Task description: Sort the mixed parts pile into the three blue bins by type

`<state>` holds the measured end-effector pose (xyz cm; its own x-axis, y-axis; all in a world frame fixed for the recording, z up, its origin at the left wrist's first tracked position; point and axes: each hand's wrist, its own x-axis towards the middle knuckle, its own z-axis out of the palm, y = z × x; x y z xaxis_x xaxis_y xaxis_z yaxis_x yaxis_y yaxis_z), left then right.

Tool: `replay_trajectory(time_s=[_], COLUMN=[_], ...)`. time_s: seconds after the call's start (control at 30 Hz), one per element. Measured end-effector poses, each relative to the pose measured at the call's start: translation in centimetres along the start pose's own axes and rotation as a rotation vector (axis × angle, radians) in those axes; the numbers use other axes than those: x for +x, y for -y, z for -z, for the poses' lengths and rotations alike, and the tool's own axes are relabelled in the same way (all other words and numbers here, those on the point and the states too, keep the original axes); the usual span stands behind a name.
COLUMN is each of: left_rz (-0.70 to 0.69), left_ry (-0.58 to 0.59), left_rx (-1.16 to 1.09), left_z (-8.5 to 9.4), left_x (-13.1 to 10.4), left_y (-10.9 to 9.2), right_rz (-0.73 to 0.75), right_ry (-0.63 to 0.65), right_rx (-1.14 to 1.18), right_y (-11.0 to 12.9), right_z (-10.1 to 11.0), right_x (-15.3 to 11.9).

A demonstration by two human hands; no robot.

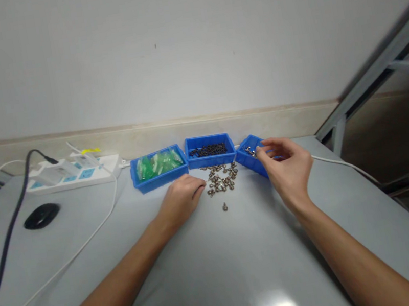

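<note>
My left hand (181, 198) rests on the table with its fingers curled together, just left of a pile of small metal screws (222, 178). What its fingertips hold, if anything, is hidden. One single screw (225, 206) stands apart, nearer to me. Over the right blue bin (253, 163), my right hand (287, 163) has thumb and fingers brought together in a pinch. Shiny small metal parts (251, 152) show inside that bin, beside the thumb tip. Whether something sits between those fingers is too small to tell.
A blue bin (211, 160) of dark screws stands at the back middle. Left of it, another blue bin (162, 180) holds green-and-clear plastic packets. A white power strip (76, 179), a black mouse (41, 216) and loose cables (97, 237) lie at left. Behind is a wall (190, 62).
</note>
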<state>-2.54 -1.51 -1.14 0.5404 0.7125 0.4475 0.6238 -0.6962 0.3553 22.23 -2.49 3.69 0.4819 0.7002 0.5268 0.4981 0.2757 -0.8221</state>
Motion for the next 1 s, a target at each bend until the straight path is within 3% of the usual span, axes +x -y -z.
replay_trajectory(time_s=[0.17,0.3,0.4,0.5,0.67,0.83,1.0], left_rz=[0.009,0.090,0.293,0.528,0.638,0.638,0.601], left_ry=[-0.077,-0.177,-0.232,-0.223,-0.197,-0.148,-0.111], left_rx=[-0.044,-0.261,-0.582,-0.854,-0.993,-1.050,-1.081], left_z=[0.3,0.7,0.8,0.9,1.2,1.1,0.8], left_x=[0.3,0.7,0.9,1.1,1.2,1.0,0.9], left_y=[-0.6,-1.3,-1.8,-2.2,-2.8,-2.9,-2.8], right_rz=[0.056,0.028,-0.001,-0.009,-0.117,-0.337,-0.432], right_ry=[0.097,0.389,0.607,0.745,0.870,0.938,0.944], right_rx=[0.031,0.144,0.197,0.225,0.331,0.513,0.581], right_y=[0.4,0.6,0.4,0.1,0.3,0.7,0.8], right_z=[-0.5,-1.0,-1.3,-1.6,-1.8,-1.8,-1.7], right_x=[-0.9,-1.8,-2.3,-2.7,-3.0,-3.1,-3.0])
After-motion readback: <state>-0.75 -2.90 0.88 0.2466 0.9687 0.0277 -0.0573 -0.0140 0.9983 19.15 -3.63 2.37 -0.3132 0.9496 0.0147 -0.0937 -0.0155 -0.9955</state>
